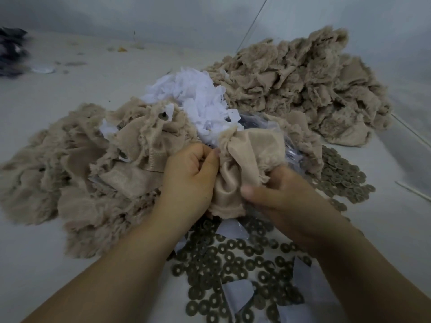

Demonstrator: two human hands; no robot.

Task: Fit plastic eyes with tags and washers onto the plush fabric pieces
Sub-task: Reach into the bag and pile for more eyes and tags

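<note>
Both hands bunch one plush piece (242,159) over the washers (233,264): left hand (189,173) pinching its edge, right hand (275,194) gripping underneath. No eye is visible; if it slips in those folds, it may drop among the washers.

The crumpled beige plush fabric piece (242,159) covers the fingers (275,176) of the right hand (279,197); only its thumb shows. What the curled fingers (198,159) of the left hand (189,180) pinch is hidden. Just beyond the fingers, fabric mostly buries a clear plastic bag (291,155); its contents are unreadable. Far left of them, a blurred dark heap (11,52) is cut off.
</note>
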